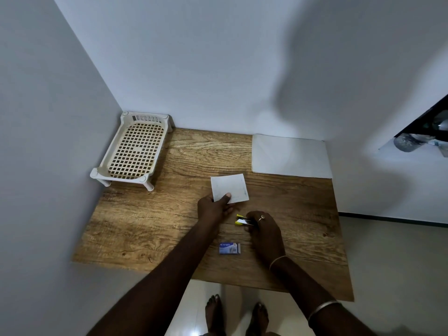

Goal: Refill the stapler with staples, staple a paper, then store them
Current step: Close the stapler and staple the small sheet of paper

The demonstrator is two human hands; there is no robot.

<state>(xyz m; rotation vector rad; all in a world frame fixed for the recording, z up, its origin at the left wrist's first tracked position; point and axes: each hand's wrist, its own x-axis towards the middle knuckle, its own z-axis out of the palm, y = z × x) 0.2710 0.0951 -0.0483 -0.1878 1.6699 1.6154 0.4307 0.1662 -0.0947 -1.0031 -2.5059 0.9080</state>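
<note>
pinching folded paper (229, 188) in left hand (213, 207); right hand (263, 227) gripping stapler (243, 219).

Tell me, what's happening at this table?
A person stands at a wooden table. Their left hand pinches a small white paper by its near corner, and their right hand grips a little yellow stapler beside it. A box of staples lies closer to them; a plastic basket sits in the far left corner.

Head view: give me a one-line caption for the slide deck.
Left hand pinches a small paper while right hand grips the yellow stapler; staple box lies on the wooden table.
</note>
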